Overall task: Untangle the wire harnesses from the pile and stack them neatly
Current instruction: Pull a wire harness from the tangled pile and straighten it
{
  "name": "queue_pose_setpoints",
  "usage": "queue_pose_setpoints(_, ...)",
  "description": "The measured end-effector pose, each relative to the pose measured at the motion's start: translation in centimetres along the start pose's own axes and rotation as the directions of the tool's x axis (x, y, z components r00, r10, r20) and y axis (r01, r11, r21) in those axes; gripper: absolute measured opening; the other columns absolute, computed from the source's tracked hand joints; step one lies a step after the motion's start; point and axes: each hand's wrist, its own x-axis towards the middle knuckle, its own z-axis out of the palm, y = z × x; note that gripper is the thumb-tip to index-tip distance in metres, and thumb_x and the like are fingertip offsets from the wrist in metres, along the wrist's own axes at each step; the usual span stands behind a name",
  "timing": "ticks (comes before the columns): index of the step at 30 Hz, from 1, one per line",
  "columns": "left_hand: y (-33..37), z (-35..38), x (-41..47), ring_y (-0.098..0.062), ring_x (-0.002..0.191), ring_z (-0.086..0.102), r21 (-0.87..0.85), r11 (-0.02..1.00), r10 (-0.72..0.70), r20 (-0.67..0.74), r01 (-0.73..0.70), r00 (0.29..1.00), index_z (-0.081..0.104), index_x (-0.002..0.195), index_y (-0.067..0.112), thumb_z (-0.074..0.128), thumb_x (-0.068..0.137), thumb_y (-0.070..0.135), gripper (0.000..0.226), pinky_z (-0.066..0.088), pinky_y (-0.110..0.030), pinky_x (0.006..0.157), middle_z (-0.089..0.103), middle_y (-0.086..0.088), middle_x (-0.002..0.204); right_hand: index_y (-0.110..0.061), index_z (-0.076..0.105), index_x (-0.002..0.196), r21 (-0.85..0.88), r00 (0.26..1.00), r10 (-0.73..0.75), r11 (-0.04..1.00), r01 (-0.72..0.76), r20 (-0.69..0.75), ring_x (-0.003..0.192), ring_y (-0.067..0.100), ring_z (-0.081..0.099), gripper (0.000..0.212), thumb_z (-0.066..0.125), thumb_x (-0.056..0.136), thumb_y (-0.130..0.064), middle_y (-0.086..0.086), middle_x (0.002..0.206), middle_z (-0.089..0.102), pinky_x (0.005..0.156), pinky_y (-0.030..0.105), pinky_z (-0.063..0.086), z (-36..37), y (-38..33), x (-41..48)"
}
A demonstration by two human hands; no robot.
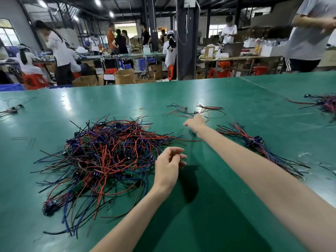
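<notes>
A big tangled pile of red, blue and black wire harnesses (107, 157) lies on the green table (227, 206), left of centre. My left hand (170, 166) hovers at the pile's right edge, fingers loosely curled, holding nothing I can see. My right arm stretches far forward; my right hand (195, 122) reaches a single harness (196, 110) spread out on the table, fingertips at its small black connector. Whether the fingers pinch it is hidden. A bundle of sorted harnesses (254, 142) lies to the right, partly under my forearm.
More harnesses lie at the far right (323, 103) and far left (12, 109) of the table. A yellow rubber band (141, 108) sits beyond the pile. A person in a grey shirt (309, 33) stands at the far right corner. Other workers and benches fill the background.
</notes>
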Motion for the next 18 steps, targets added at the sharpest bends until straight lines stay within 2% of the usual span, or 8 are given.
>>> queue_pose_setpoints(1,-0.1,0.0,0.0,-0.005,0.06,0.061,0.004,1.0,-0.001,-0.004,0.001,1.0,0.063,0.087,0.015,0.045,0.094,-0.004,0.027,0.049,-0.017,0.06,0.068,-0.004,0.081,-0.001,0.048,0.127,-0.155,0.994,-0.11,0.982,0.108,-0.004,0.112,0.028,0.053,0.048,0.064,0.083,-0.007,0.015,0.123,0.052,0.09,0.032,0.042,0.7,-0.1,-0.5)
queue_pose_setpoints(3,-0.5,0.1,0.0,-0.004,0.061,0.06,0.016,1.0,-0.002,-0.013,0.003,1.0,0.064,0.084,0.016,0.045,0.093,-0.004,0.029,0.048,-0.014,0.059,0.068,-0.003,0.08,-0.003,0.057,0.124,-0.279,0.937,-0.317,0.896,0.346,0.144,0.119,0.027,0.053,0.04,0.061,0.085,-0.006,0.015,0.127,0.057,0.1,0.03,0.038,2.0,-0.6,-1.8)
queue_pose_setpoints(5,-0.7,0.4,0.0,-0.003,0.058,0.059,0.011,1.0,-0.013,-0.02,0.013,1.0,0.063,0.083,0.016,0.044,0.092,-0.006,0.03,0.047,-0.015,0.058,0.067,-0.002,0.077,-0.003,0.063,0.12,-0.281,0.842,-0.441,0.804,0.525,0.312,0.119,0.025,0.054,0.031,0.058,0.09,-0.009,0.013,0.125,0.061,0.102,0.028,0.036,3.0,-1.4,-3.3)
queue_pose_setpoints(7,-0.8,0.8,0.1,-0.004,0.054,0.057,0.002,1.0,-0.028,-0.022,0.028,0.999,0.062,0.082,0.016,0.043,0.091,-0.007,0.031,0.046,-0.016,0.056,0.066,-0.001,0.074,-0.005,0.059,0.126,-0.258,0.744,-0.478,0.731,0.632,0.468,0.124,0.023,0.05,0.032,0.052,0.095,-0.013,0.012,0.132,0.057,0.103,0.025,0.031,4.2,-2.5,-4.6)
queue_pose_setpoints(10,-0.8,0.8,0.0,-0.006,0.052,0.057,-0.005,1.0,-0.024,-0.025,0.024,0.999,0.062,0.08,0.014,0.043,0.087,-0.009,0.031,0.045,-0.015,0.054,0.067,-0.002,0.072,-0.012,0.039,0.144,-0.282,0.649,-0.369,0.681,0.676,0.665,0.138,0.019,0.033,0.043,0.039,0.1,-0.011,0.007,0.151,0.036,0.108,0.02,0.021,6.1,-3.8,-6.1)
queue_pose_setpoints(13,-0.8,0.6,0.0,-0.005,0.052,0.058,0.004,1.0,-0.015,-0.026,0.015,1.0,0.061,0.076,0.014,0.041,0.086,-0.01,0.032,0.046,-0.016,0.054,0.066,-0.003,0.072,-0.017,0.027,0.149,-0.286,0.639,-0.32,0.694,0.66,0.699,0.142,0.017,0.024,0.065,0.03,0.089,0.007,0.003,0.156,0.025,0.111,0.019,0.015,7.4,-5.0,-7.1)
queue_pose_setpoints(15,-0.8,0.5,0.0,-0.004,0.052,0.058,-0.001,1.0,-0.026,-0.022,0.026,0.999,0.059,0.077,0.012,0.039,0.086,-0.011,0.032,0.048,-0.016,0.055,0.064,-0.004,0.073,-0.016,0.035,0.146,-0.295,0.636,-0.356,0.662,0.689,0.685,0.138,0.02,0.032,0.066,0.031,0.085,0.009,0.006,0.152,0.035,0.107,0.019,0.024,7.6,-5.9,-7.6)
queue_pose_setpoints(18,-0.8,0.4,0.1,-0.005,0.054,0.059,-0.01,0.999,-0.041,-0.021,0.041,0.999,0.061,0.081,0.01,0.038,0.087,-0.01,0.031,0.048,-0.017,0.056,0.064,-0.004,0.074,-0.01,0.055,0.131,-0.268,0.662,-0.416,0.682,0.681,0.624,0.118,0.028,0.052,0.05,0.044,0.085,0.006,0.015,0.128,0.058,0.089,0.022,0.039,7.5,-6.7,-7.9)
